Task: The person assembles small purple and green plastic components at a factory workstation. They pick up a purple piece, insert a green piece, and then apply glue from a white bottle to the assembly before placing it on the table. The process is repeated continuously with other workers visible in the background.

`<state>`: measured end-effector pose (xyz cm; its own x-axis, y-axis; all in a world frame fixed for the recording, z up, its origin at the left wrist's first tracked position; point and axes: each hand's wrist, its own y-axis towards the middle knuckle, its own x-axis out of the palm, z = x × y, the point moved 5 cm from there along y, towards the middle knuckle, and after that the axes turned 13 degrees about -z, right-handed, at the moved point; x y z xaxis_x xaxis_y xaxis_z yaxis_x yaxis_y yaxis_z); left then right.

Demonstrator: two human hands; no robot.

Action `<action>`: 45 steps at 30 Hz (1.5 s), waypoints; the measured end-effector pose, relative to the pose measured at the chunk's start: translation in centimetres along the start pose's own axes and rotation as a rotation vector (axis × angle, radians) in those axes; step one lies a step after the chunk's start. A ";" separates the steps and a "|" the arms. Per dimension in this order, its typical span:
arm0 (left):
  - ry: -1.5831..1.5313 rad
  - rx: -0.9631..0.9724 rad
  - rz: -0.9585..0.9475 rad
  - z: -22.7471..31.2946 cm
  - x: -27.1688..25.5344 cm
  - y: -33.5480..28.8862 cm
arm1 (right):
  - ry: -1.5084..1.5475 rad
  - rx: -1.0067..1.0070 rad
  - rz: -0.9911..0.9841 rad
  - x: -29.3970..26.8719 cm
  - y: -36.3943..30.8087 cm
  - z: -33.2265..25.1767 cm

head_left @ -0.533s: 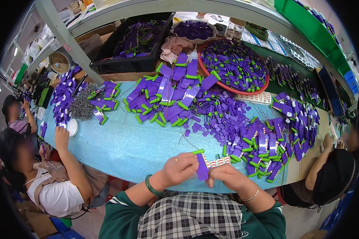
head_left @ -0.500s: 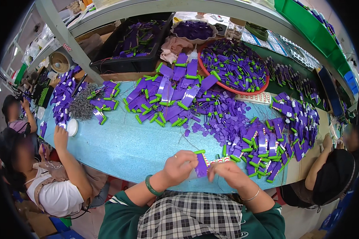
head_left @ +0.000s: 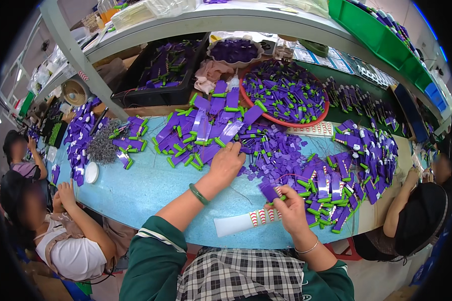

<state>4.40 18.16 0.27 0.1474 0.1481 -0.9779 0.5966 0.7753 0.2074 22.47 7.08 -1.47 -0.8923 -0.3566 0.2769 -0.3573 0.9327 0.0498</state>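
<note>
My left hand [head_left: 225, 164] reaches to the near edge of a heap of flat purple pieces with green ends [head_left: 201, 125]. Its fingers are bent together, tips against a shiny purple piece [head_left: 231, 131]; what they pinch, if anything, is hidden. Between thumb and fingers, my right hand [head_left: 292, 208] grips another purple piece with a green end [head_left: 269, 190], tilted above the table; a thin red wire shows beside it. Beneath that hand lies a whitish sticker strip [head_left: 233, 226] with red-and-white stickers at its right part, partly covered by the hand.
Loose small purple parts [head_left: 273, 158] and a heap of stickered pieces [head_left: 331, 185] lie to the right. Behind stand a red round basket [head_left: 243, 98] and a black bin [head_left: 135, 98]. A white lid [head_left: 92, 172] lies left, near a co-worker [head_left: 78, 246]. Another person [head_left: 422, 220] sits right.
My left hand has left the piece both hands were at and moved forward to the heap. My right hand now holds a piece raised, and the sticker strip shows more fully.
</note>
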 end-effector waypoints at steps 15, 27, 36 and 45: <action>-2.273 -0.273 -0.197 6.9 -1.2 -10.3 | 0.396 0.046 -0.228 4.1 0.3 1.1; -2.099 -0.213 0.135 5.1 0.1 -10.1 | -0.406 -0.164 0.031 3.2 -1.4 -2.0; -2.091 -0.201 0.147 4.4 -1.0 -10.6 | -0.572 -0.248 0.071 3.8 -1.8 -2.7; -1.996 -0.316 -0.093 4.9 0.1 -11.6 | -0.896 -0.068 -0.246 3.8 -0.8 -5.0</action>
<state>1.38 6.19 -2.05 0.7567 -0.4713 0.4532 0.5530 0.8311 -0.0591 20.69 5.27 4.35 -0.6834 -0.4273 -0.5919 -0.5731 0.8163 0.0725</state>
